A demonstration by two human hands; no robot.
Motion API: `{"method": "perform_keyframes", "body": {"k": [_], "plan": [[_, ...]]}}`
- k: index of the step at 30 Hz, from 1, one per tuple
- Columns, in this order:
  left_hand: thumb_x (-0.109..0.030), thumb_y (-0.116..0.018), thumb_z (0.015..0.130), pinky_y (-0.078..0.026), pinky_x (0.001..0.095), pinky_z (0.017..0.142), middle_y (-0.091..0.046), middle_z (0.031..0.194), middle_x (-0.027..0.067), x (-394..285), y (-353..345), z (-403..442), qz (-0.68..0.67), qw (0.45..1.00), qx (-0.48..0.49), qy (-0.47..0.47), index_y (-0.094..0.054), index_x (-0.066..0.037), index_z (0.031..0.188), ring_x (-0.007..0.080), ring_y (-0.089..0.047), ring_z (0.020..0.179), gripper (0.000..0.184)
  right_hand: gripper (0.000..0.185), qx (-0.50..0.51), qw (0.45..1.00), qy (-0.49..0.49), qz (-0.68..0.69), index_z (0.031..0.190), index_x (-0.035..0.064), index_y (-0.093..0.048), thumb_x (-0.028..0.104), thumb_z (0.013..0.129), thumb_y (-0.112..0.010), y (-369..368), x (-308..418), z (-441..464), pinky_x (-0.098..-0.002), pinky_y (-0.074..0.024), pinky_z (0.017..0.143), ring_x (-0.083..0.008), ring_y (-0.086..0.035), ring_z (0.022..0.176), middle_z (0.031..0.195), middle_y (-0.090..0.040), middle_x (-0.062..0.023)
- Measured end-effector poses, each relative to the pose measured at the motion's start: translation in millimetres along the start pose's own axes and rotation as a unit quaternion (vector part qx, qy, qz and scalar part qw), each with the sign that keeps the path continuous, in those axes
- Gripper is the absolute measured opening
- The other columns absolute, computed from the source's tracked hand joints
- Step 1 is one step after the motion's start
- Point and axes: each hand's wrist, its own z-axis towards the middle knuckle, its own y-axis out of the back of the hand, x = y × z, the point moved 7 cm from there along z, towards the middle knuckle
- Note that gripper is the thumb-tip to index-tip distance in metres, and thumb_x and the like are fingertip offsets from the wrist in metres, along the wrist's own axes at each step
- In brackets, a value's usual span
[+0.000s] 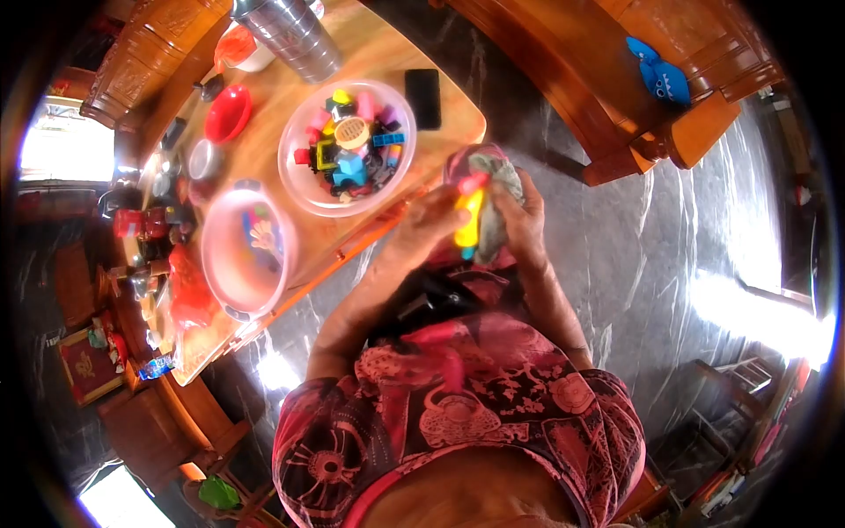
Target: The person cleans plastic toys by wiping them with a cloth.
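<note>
In front of my lap, my left hand (429,222) grips a small yellow toy (468,220) with a pinkish-red top and a teal tip; its exact kind is unclear. My right hand (526,220) is closed on a crumpled grey-green cloth (495,231), which lies against the toy's side. On the table to the left, a clear plastic bowl (286,176) holds many colourful toy blocks (349,169) and a round tan piece (352,133). Nearer me stands a translucent pinkish tub (211,255) with a small hand-shaped piece (262,234) and bluish items inside.
The wooden table (378,44) also bears a black phone (422,99), a red bowl (228,114), a tall metal tumbler (295,40) and a red plastic bag (187,290). A wooden bench (563,88) with a blue toy (660,75) stands across the grey marbled floor (607,238).
</note>
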Motion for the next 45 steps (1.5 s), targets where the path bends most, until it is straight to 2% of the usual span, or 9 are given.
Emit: {"method": "perform_keyframes", "body": {"k": [7,11,19,24,29,33,34,40,45], "plan": [[-0.006,-0.074,0.074,-0.048,0.0255,0.08,-0.06,0.1,0.0033,-4,1,2,-0.017,1.0,0.024,-0.003,-0.057,-0.003,0.106,0.0116,-0.057,0.092,0.036,0.046,0.097,0.991,0.022,-0.094,0.119,0.0049,-0.049,0.016,0.08,-0.07,-19,11,-3,-0.0255,-0.0457,0.08,-0.01,-0.055,0.09,0.099,-0.06,-0.0032],[0.0,-0.073,0.072,-0.05,0.0246,0.078,-0.06,0.097,0.0035,-3,5,4,0.047,0.998,0.028,0.004,-0.056,-0.004,0.101,0.0118,-0.059,0.09,0.033,0.053,0.148,0.965,0.123,-0.178,0.122,0.0041,-0.044,0.02,0.079,-0.072,-34,27,-9,-0.0265,-0.0456,0.08,-0.01,-0.055,0.09,0.101,-0.058,-0.0055],[-0.002,-0.071,0.076,-0.048,0.0245,0.081,-0.058,0.103,0.0026,-9,1,0,0.098,0.995,0.011,-0.011,-0.055,-0.003,0.109,0.0102,-0.055,0.095,0.037,0.026,0.029,0.981,0.113,-0.154,0.106,0.0037,-0.058,0.017,0.084,-0.066,-16,12,0,-0.0225,-0.0465,0.071,-0.0068,-0.055,0.078,0.085,-0.062,0.0005],[-0.024,-0.059,0.089,-0.043,0.024,0.085,-0.057,0.105,0.0037,3,14,8,0.143,0.99,-0.014,0.006,-0.053,0.0,0.117,0.0101,-0.054,0.097,0.037,0.018,0.01,0.957,0.155,-0.247,0.102,0.0036,-0.06,0.013,0.087,-0.062,-15,10,-3,-0.0213,-0.0467,0.068,-0.0063,-0.056,0.075,0.084,-0.063,0.0003],[-0.031,-0.055,0.089,-0.045,0.0259,0.078,-0.06,0.097,0.0049,-14,18,2,0.086,0.987,-0.124,-0.054,-0.056,0.0,0.11,0.0123,-0.056,0.089,0.038,0.021,0.001,0.999,-0.018,0.044,0.108,0.0031,-0.057,0.017,0.092,-0.053,12,-13,5,-0.0235,-0.0504,0.059,-0.0124,-0.061,0.067,0.086,-0.064,-0.0065],[-0.035,-0.054,0.088,-0.047,0.0268,0.072,-0.06,0.093,0.007,-15,40,-3,0.049,0.98,-0.185,-0.059,-0.057,0.0,0.104,0.0147,-0.057,0.083,0.038,0.037,0.011,0.994,-0.089,0.062,0.124,0.0033,-0.043,0.024,0.093,-0.049,35,-18,9,-0.0261,-0.0514,0.052,-0.0181,-0.062,0.063,0.092,-0.063,-0.0129],[-0.035,-0.055,0.088,-0.047,0.0264,0.072,-0.058,0.096,0.0078,-22,34,-4,0.041,0.98,-0.185,-0.063,-0.056,-0.001,0.103,0.0146,-0.057,0.083,0.037,0.046,0.022,0.994,-0.096,0.045,0.126,0.0024,-0.041,0.024,0.088,-0.055,29,-4,3,-0.0294,-0.0525,0.065,-0.0207,-0.063,0.076,0.099,-0.061,-0.0137],[-0.035,-0.053,0.088,-0.045,0.028,0.078,-0.056,0.102,0.0098,-22,43,-7,0.126,0.949,-0.253,-0.141,-0.051,0.001,0.115,0.0165,-0.055,0.089,0.045,0.065,0.093,0.99,-0.036,0.101,0.13,-0.0002,-0.036,0.013,0.073,-0.065,24,4,-4,-0.0344,-0.0402,0.093,-0.022,-0.051,0.106,0.113,-0.053,-0.0103],[-0.03,-0.049,0.09,-0.042,0.029,0.083,-0.056,0.107,0.0097,-39,28,0,0.063,0.965,-0.199,-0.162,-0.05,0.001,0.118,0.0169,-0.053,0.095,0.042,0.058,0.083,0.996,-0.013,-0.006,0.124,-0.0015,-0.044,0.015,0.074,-0.068,23,21,-18,-0.0326,-0.0411,0.09,-0.0205,-0.052,0.105,0.111,-0.054,-0.0103]]}}
